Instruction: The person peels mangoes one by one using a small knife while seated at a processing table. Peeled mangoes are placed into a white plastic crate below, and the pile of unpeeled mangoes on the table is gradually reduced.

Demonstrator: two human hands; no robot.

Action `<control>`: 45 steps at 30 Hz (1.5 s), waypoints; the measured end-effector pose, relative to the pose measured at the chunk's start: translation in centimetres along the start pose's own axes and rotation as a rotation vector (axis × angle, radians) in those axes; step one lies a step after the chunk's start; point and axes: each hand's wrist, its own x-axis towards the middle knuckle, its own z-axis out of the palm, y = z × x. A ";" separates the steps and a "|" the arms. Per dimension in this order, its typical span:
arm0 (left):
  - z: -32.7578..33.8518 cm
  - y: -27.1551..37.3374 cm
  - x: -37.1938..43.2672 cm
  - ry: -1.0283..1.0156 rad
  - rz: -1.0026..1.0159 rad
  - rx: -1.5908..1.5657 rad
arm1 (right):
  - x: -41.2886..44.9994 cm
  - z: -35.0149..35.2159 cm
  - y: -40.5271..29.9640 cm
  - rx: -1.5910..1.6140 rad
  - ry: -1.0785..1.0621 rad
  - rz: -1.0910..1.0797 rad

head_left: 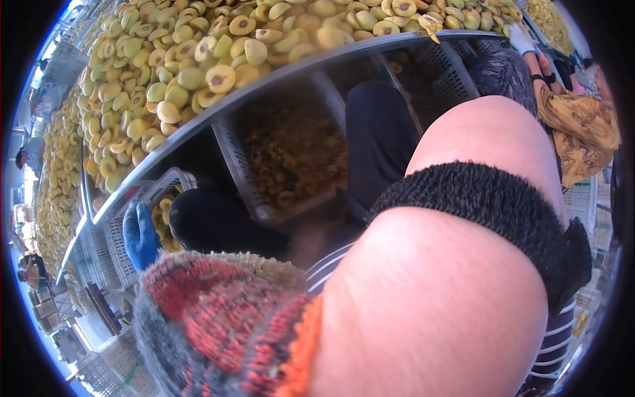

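My bare right arm crosses the view close to the camera, with a black fuzzy band around it. At its end, my right hand (223, 317) wears a grey and red knit glove with an orange cuff; its fingers are mostly hidden. Beyond it, my left hand (141, 235) in a blue glove has its fingers raised beside a plastic crate (173, 179) holding yellow fruit pieces. Its palm and wrist are hidden, and I cannot tell whether it holds anything. Halved yellow-green stone fruit (188, 74), some with a brown pit hollow, cover the metal-edged table (238, 92).
Under the table edge stands a perforated crate (238, 173) of fruit scraps (292, 154). My dark-clad knees (379, 129) are near it. A person's white-gloved hand (521, 39) rests by the fruit at the upper right. Stacked crates (99, 258) stand on the left.
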 end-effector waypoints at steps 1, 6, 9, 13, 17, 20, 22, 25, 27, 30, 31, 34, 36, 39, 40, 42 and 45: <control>0.3 0.6 0.1 -0.003 0.016 -0.007 | -0.1 0.1 -0.1 0.013 -0.008 -0.012; 3.6 3.7 1.2 -0.111 0.096 -0.033 | -0.4 0.8 0.3 0.118 -0.044 -0.056; 6.9 4.9 2.9 -0.160 0.188 -0.084 | -0.4 1.2 1.4 0.180 -0.039 -0.072; 12.1 6.0 7.7 -0.239 0.255 0.221 | -0.1 1.6 3.9 0.277 -0.023 -0.081; 17.9 7.1 11.3 -0.129 0.444 0.453 | 0.1 1.8 6.9 0.347 0.028 -0.031; 22.0 7.1 12.7 -0.247 0.580 0.512 | 0.8 2.8 9.9 0.419 0.132 0.094; 23.5 7.1 13.5 -0.287 0.617 0.591 | 2.3 4.2 12.9 0.497 0.271 0.240; 24.0 7.3 13.9 -0.211 0.613 0.446 | 5.6 7.2 16.6 0.793 0.563 0.508; 23.8 7.7 13.3 -0.200 0.393 0.277 | 7.3 9.2 17.8 0.911 0.700 0.537; 23.4 8.4 11.1 -0.348 -0.050 -0.567 | 9.8 11.2 18.2 0.944 0.945 0.346; 23.2 8.6 10.3 -0.399 -0.161 -0.865 | 10.5 11.5 18.0 0.926 1.030 0.230; 22.9 9.3 9.0 -0.404 -0.044 -1.045 | 11.5 11.9 17.5 0.675 0.990 0.212; 22.6 9.6 8.6 -0.500 -0.127 -1.192 | 11.9 11.8 17.1 0.608 1.024 0.231; 22.3 9.8 8.6 -0.527 -0.310 -1.408 | 12.1 11.5 16.7 0.640 0.882 0.411; 22.4 9.7 8.6 -0.522 -0.298 -1.402 | 12.1 11.4 16.6 0.614 0.892 0.370; 22.8 9.6 8.5 -0.469 -0.143 -1.148 | 12.0 11.3 16.5 0.639 0.888 0.358; 23.6 9.1 8.1 -0.363 0.069 -0.831 | 12.0 11.4 16.5 0.644 0.848 0.384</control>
